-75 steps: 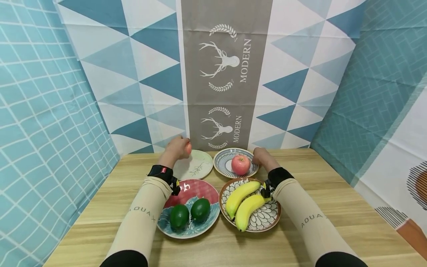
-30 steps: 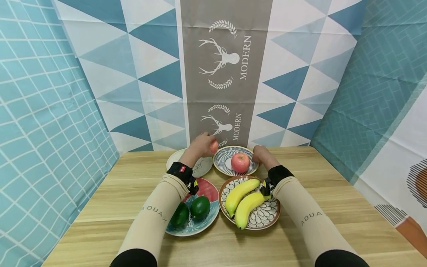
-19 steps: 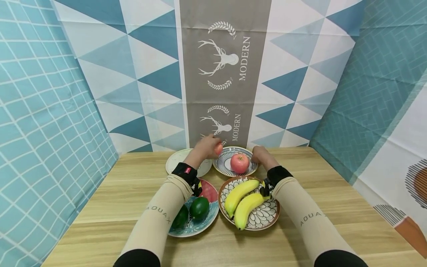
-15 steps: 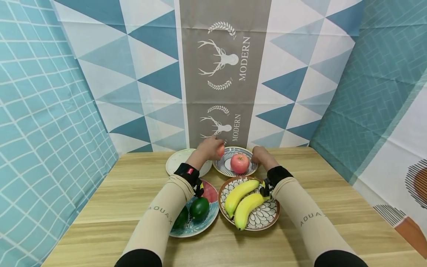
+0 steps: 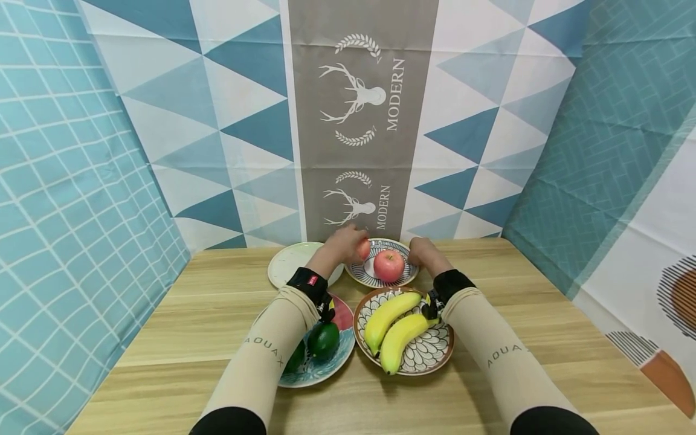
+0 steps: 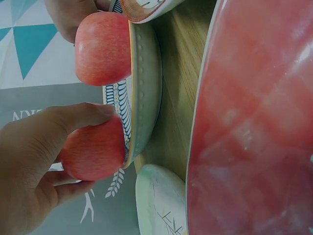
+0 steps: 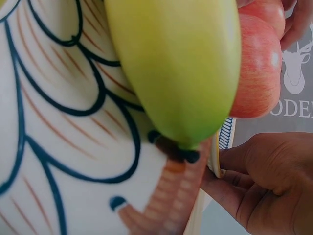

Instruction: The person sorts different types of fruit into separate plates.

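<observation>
My left hand (image 5: 344, 244) grips a red apple (image 6: 95, 149) between thumb and fingers at the left side of the blue-and-white patterned plate (image 5: 365, 275). A second red apple (image 5: 388, 266) sits on that plate, towards its right. In the left wrist view the held apple overlaps the plate's rim. My right hand (image 7: 274, 181) pinches the same plate's rim on its right side, thumb and fingers either side of the edge. Just left of the left hand lies a pale green plate (image 5: 288, 260) with a leaf design, partly covered by the wrist.
Nearer me, a brown-rimmed plate (image 5: 435, 353) holds two bananas (image 5: 405, 341). A pink-and-blue plate (image 5: 339, 356) carries two dark green avocado-like fruits (image 5: 323, 340), one mostly behind the left sleeve. All stand on a wooden table (image 5: 179, 338) against a patterned backdrop (image 5: 244, 121).
My left hand has carried its apple rightwards from over the pale green plate to the blue-and-white plate, slowing lately. The right hand keeps its place on the rim.
</observation>
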Demonstrator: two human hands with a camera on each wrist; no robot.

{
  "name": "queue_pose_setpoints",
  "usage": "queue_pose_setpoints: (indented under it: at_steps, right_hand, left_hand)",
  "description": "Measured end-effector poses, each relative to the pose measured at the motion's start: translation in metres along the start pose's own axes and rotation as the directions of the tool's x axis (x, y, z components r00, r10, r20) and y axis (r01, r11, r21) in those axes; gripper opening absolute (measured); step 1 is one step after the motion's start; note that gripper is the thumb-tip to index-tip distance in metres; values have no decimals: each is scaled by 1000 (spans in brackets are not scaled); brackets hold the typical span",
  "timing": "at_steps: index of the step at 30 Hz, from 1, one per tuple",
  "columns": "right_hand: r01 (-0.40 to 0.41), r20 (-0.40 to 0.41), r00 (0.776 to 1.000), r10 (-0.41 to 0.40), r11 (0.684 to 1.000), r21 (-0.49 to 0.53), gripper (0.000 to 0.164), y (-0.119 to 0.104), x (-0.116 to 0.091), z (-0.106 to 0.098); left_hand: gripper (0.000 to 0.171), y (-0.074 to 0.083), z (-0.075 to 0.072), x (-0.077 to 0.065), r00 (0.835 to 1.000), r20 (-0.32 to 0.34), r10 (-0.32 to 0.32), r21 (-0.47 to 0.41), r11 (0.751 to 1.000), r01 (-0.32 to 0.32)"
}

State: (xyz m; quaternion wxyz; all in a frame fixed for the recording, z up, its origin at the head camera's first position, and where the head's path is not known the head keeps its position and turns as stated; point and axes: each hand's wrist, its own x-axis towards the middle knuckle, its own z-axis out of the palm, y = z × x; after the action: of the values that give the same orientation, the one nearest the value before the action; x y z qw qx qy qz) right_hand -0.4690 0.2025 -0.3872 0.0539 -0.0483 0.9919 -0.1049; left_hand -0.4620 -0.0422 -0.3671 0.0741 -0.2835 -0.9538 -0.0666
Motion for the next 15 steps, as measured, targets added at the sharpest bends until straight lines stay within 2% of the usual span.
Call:
queue_pose_setpoints:
  at_steps: [15]
  right_hand:
    - [-18, 11, 1000, 18, 1000, 3, 16, -1, 1, 2]
  left_hand:
    - [60, 2, 5, 1, 998, 20, 54, -3, 999, -54]
